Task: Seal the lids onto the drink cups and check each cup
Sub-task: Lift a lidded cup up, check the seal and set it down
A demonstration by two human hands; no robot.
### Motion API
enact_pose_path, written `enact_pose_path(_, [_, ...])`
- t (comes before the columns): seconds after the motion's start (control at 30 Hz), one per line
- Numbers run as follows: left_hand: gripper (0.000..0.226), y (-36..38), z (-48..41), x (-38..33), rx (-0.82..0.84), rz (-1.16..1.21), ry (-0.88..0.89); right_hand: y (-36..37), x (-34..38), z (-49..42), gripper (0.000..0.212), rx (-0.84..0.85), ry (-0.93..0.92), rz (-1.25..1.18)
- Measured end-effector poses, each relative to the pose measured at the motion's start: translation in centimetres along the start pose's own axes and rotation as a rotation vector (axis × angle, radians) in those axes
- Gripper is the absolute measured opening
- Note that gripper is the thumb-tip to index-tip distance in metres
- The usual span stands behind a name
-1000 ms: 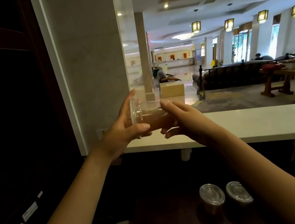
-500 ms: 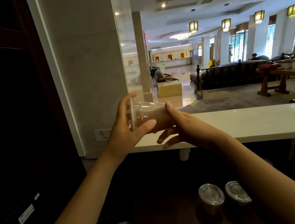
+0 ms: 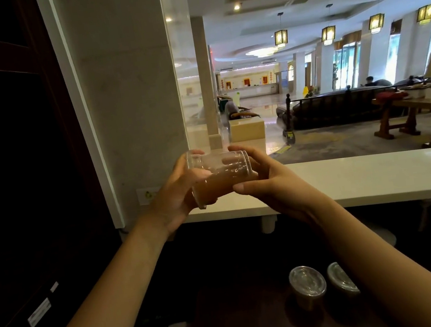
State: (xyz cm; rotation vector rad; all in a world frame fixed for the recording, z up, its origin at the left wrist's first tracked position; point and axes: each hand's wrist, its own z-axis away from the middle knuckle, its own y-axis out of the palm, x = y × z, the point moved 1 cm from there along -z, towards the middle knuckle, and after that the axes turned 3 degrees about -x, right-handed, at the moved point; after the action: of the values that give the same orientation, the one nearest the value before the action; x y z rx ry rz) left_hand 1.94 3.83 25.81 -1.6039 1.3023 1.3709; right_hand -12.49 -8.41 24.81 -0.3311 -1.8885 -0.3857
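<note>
Lying on its side before the white ledge (image 3: 349,180), the drink cup (image 3: 221,183) is held between both hands, its long axis running left to right. The lidded end is gripped in the curled left hand (image 3: 172,200), and the base is pinched between fingers and thumb of the right hand (image 3: 272,183).

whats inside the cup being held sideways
Brown drink pools along the lower side of the cup; the upper part looks empty. The left hand hides much of the lid end.
</note>
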Motion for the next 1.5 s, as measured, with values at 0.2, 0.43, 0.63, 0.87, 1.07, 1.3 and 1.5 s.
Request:
enact_pose_path(0.2, [0.067,1.6,0.0,0.6,0.003,0.093,0.127,0.4,-1.8,-0.2,0.072,0.02,-0.061,-0.361])
enact_pose_path(0.43, [0.093,0.2,-3.3,3.1,0.059,0.208,0.028,-0.7,0.7,-2.8,0.033,-0.102,-0.084,-0.085])
enact_pose_path(0.63, [0.081,-0.7,-6.2,4.3,-0.011,-0.089,0.039,-2.5,1.9,-6.4,0.046,-0.168,-0.067,0.456])
enact_pose_path(0.87, [0.035,-0.5,-8.5,5.3,-0.057,-0.028,0.022,-2.6,1.4,-9.8,0.073,-0.203,0.003,0.551])
enact_pose_path(1.07, [0.05,-0.5,-9.3,5.1,-0.121,-0.04,-0.064,-3.0,1.6,-11.1,0.064,-0.219,0.031,0.59])
enact_pose_path(1.3, [0.063,-0.7,-9.2,4.7,-0.156,-0.177,-0.034,-3.2,2.1,-11.0,0.058,-0.171,0.042,0.658])
enact_pose_path(1.5, [0.07,-0.7,-8.4,3.6,-0.103,-0.339,0.022,-2.7,3.7,-10.5,0.063,-0.263,0.035,0.93])
